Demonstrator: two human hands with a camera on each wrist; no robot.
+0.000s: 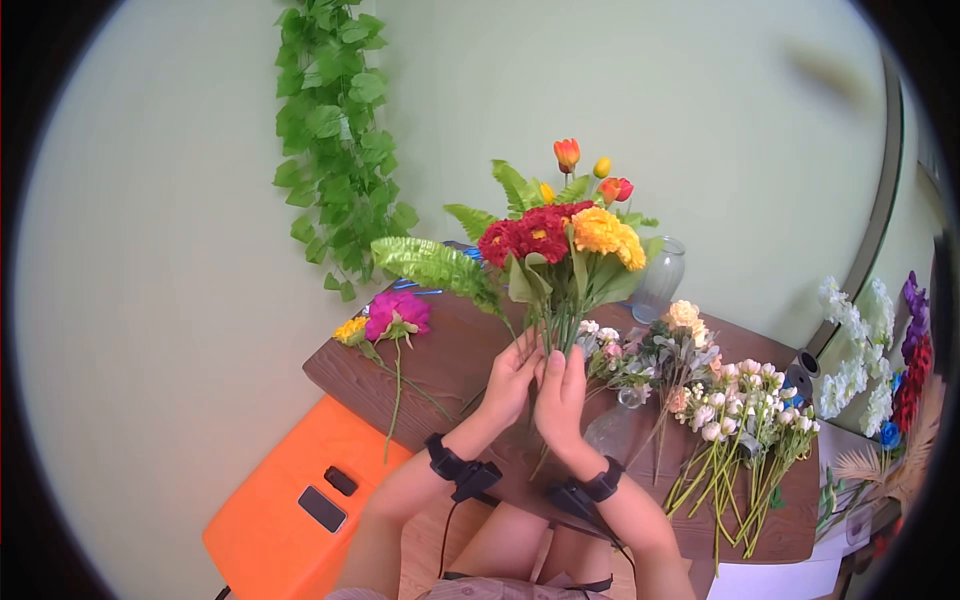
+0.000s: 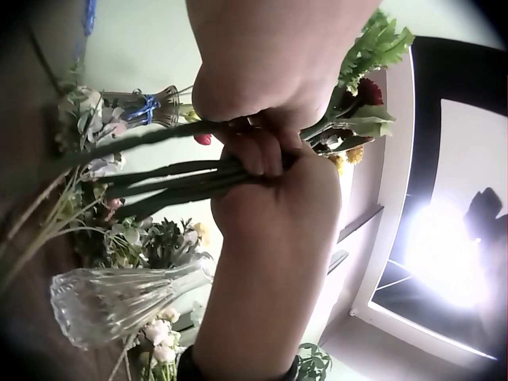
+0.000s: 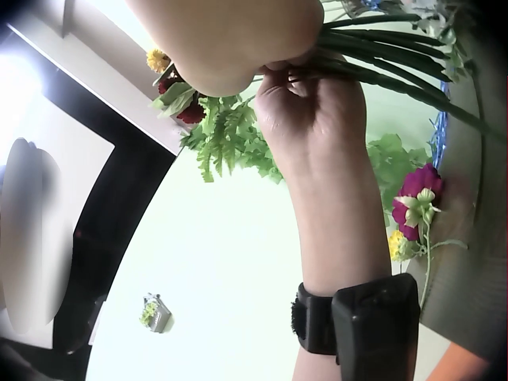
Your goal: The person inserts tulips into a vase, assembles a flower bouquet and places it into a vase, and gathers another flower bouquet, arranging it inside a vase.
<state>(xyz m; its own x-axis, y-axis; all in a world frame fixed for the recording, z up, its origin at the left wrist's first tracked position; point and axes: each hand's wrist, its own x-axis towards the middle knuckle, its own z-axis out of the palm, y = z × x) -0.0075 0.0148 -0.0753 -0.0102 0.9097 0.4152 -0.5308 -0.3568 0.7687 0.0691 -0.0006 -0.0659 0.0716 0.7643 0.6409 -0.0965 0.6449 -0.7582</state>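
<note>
Bouquet sits above the tabletop, upright; left hand and right hand both clamped on its bunched stems. Main risk, I reckon: top-heavy blooms, so if either grip slackens, stems could slide or splay. Low swing could also knock the clear glass vase near my right.

glassy ribbed vase, wood-grained table, cloth-like red flowers
</note>
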